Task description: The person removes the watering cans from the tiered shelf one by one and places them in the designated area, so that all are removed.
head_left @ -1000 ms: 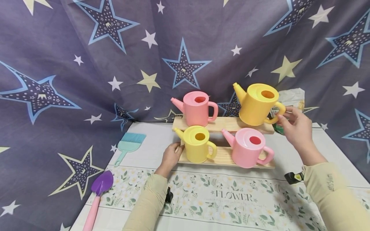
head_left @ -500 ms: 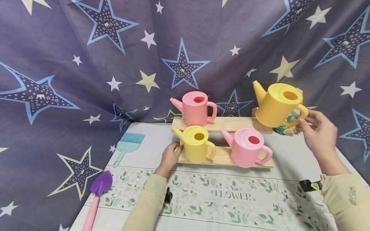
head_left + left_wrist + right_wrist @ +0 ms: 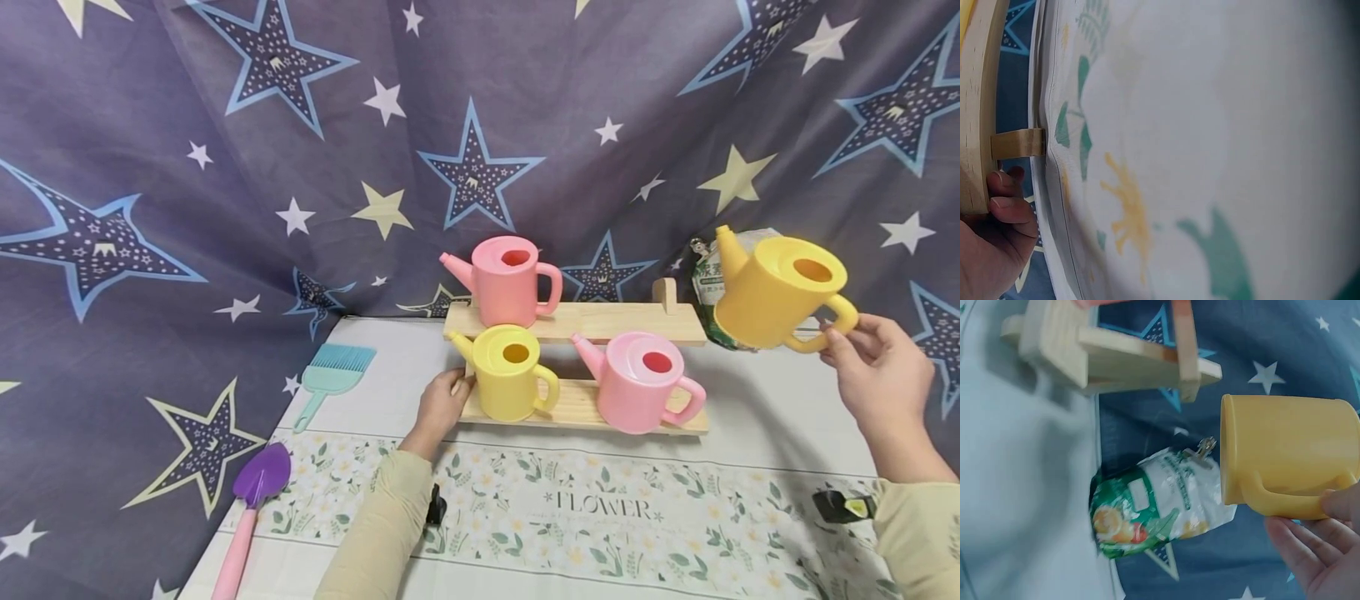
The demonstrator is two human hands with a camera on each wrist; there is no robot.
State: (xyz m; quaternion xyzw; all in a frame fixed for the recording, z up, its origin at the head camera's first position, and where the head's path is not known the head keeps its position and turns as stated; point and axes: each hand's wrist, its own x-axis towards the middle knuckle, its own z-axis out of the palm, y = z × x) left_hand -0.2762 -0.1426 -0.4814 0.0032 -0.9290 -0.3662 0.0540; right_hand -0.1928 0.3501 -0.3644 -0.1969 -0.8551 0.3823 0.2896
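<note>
My right hand [image 3: 885,375] pinches the handle of a yellow watering can [image 3: 776,292], held in the air to the right of a two-tier wooden stand [image 3: 600,323]. In the right wrist view that can [image 3: 1291,444] hangs clear of the stand, thumb and fingers on its handle. At the lower tier's left end my left hand [image 3: 442,408] grips the board; the left wrist view shows its fingers curled around the wood [image 3: 975,125]. A smaller yellow can [image 3: 506,375] and a light pink can [image 3: 641,387] stand on the lower tier. One pink can [image 3: 506,283] stands on the upper tier's left.
Behind the raised can stands a clipped green and white bag [image 3: 708,287]. To the left lie a teal brush [image 3: 333,375] and a purple trowel with a pink handle [image 3: 258,483]. A floral cloth [image 3: 562,533] covers the table; a starry curtain [image 3: 525,67] hangs behind.
The right hand has carried the yellow watering can rightward, away from above the upper tier, and slightly down. The left hand has kept its place on the stand.
</note>
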